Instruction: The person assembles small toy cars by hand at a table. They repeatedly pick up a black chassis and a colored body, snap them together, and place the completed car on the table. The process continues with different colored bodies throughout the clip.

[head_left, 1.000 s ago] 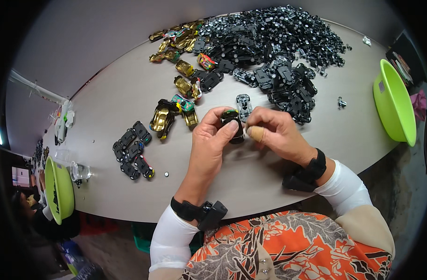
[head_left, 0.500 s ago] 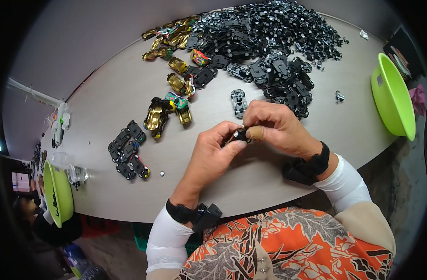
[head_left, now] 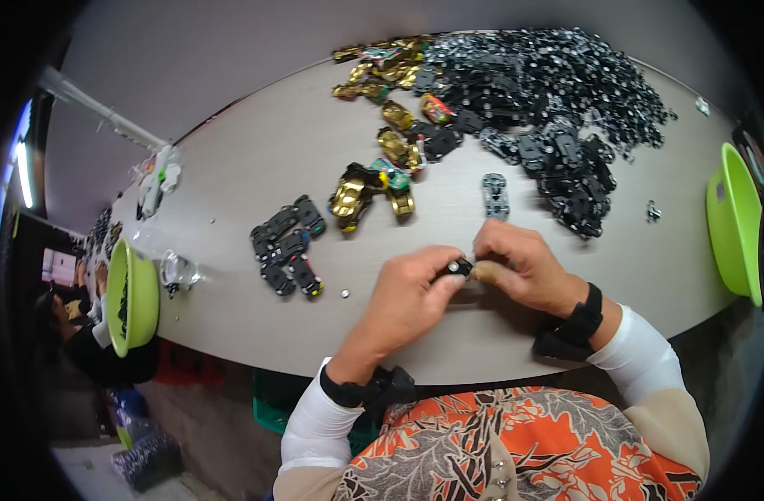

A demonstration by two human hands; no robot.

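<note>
Workpiece: small black toy-car part (head_left: 459,267), with a pale round spot that looked like a wheel showing at its near end. Was held low over the near edge of the grey table (head_left: 256,167), directly in front of the torso, between both hands. Was pinched from the left by the thumb and curled fingers of the left hand (head_left: 411,296), and from the right by the thumb and forefinger of the right hand (head_left: 524,271); both grips pressed together on the part, fingertips nearly touching. Could not be told whether one piece or two mated pieces were in the pinch, being mostly hidden by the fingers. Judged light, rigid moulded plastic, smooth-sided and somewhat slippery, with thin clips or axles likely to bend or snap if twisted. Judged best gripped across the long flat sides of the body, near mid-length, clear of the wheels and of any snap tabs; firm but modest pressure advised. Noted nearby: single grey chassis (head_left: 495,194) just beyond the hands, heap of black chassis parts (head_left: 549,92) at the far side, gold car bodies (head_left: 348,196) to the far left, cluster of black cars (head_left: 286,246) left of the hands, green basin (head_left: 733,221) at the right edge.
</note>
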